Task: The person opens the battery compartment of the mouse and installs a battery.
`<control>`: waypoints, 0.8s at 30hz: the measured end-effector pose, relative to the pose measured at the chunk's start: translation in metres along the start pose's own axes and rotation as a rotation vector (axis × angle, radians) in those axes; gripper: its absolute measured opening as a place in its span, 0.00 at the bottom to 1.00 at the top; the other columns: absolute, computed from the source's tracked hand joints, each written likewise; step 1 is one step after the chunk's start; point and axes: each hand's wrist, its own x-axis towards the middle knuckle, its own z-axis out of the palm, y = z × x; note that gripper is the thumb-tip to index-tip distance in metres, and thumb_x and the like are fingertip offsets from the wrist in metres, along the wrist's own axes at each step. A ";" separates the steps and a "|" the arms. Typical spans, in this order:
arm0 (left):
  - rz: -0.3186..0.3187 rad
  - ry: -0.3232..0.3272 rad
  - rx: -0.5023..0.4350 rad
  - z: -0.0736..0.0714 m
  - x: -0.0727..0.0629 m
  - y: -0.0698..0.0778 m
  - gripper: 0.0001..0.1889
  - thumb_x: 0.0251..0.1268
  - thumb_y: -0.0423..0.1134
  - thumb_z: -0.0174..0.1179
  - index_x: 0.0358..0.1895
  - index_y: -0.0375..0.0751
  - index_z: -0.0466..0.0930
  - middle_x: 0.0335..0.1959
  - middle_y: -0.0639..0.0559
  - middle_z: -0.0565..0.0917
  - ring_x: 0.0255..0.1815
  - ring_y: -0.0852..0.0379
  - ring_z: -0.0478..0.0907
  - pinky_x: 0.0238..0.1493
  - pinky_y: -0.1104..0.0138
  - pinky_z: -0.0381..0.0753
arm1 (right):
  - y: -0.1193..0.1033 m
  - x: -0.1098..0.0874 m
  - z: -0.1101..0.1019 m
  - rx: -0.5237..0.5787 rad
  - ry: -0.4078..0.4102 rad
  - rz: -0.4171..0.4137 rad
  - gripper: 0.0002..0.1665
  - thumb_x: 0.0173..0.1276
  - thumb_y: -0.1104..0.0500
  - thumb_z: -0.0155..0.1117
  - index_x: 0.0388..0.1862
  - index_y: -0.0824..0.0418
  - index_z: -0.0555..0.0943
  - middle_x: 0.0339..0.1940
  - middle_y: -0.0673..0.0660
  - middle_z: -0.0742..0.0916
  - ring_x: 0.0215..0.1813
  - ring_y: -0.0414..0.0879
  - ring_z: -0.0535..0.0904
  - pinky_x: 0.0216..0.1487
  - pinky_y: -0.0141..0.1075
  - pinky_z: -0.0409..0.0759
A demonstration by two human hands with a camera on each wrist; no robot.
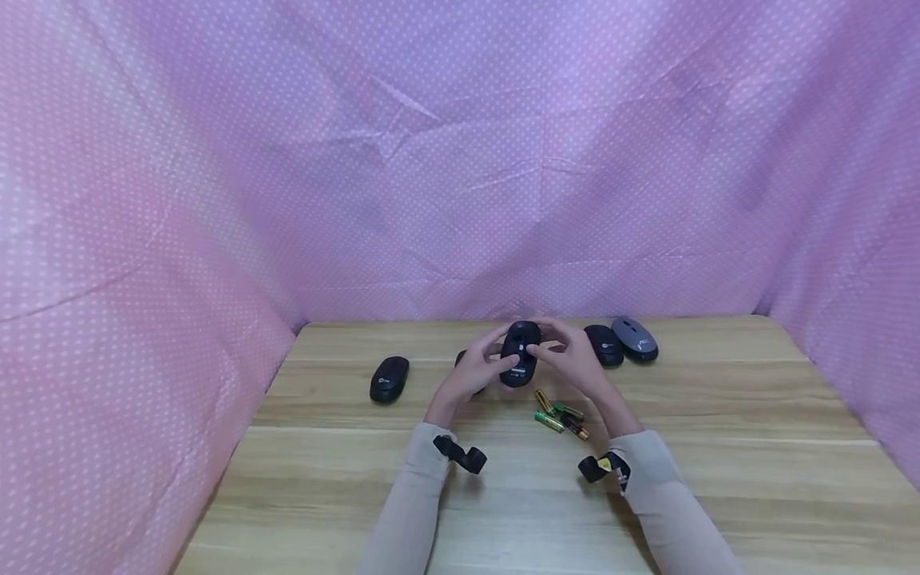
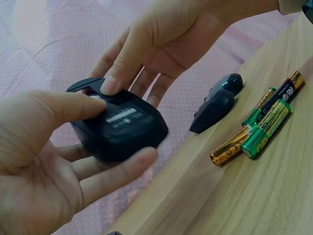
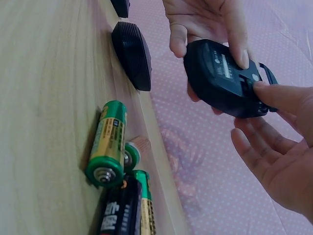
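Note:
Both hands hold a black computer mouse (image 1: 519, 372) above the table, its labelled underside turned toward me. My left hand (image 1: 477, 371) grips one side, the thumb lying on the underside. From the other side my right hand (image 1: 578, 359) holds it, its thumb pressing beside a recess. In the right wrist view, a thin dark curved piece (image 3: 269, 74) stands out at one end of the mouse; whether it is attached I cannot tell. Below the hands, several batteries lie in a loose pile, among them a green one (image 1: 549, 422), a gold one (image 1: 545, 402) and a black one (image 1: 575, 426).
A black mouse (image 1: 390, 379) lies on the left of the wooden table (image 1: 323, 479). Another dark mouse (image 1: 460, 357) is partly hidden behind the left hand. At the back right, a black mouse (image 1: 604, 346) touches a grey one (image 1: 636, 339). Pink dotted cloth (image 1: 460, 200) hangs around the table.

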 end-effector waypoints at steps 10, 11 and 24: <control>-0.085 -0.059 -0.017 0.000 -0.002 0.002 0.33 0.75 0.33 0.58 0.79 0.57 0.63 0.71 0.30 0.70 0.57 0.38 0.83 0.43 0.42 0.88 | -0.005 0.002 -0.007 0.010 0.073 0.052 0.22 0.72 0.58 0.68 0.63 0.62 0.81 0.49 0.65 0.88 0.49 0.42 0.84 0.47 0.27 0.84; -0.084 -0.059 -0.014 -0.001 -0.002 0.002 0.32 0.75 0.33 0.58 0.79 0.57 0.63 0.71 0.31 0.71 0.55 0.39 0.84 0.43 0.43 0.88 | -0.006 0.003 -0.007 0.024 0.077 0.056 0.22 0.72 0.58 0.68 0.63 0.62 0.81 0.48 0.66 0.88 0.47 0.40 0.84 0.47 0.28 0.84; -0.065 0.008 -0.047 -0.012 -0.005 0.002 0.32 0.75 0.33 0.58 0.78 0.57 0.64 0.67 0.31 0.74 0.52 0.42 0.84 0.42 0.41 0.87 | -0.010 0.007 -0.019 0.150 0.134 0.173 0.22 0.72 0.64 0.67 0.61 0.74 0.78 0.46 0.73 0.87 0.36 0.33 0.86 0.42 0.33 0.89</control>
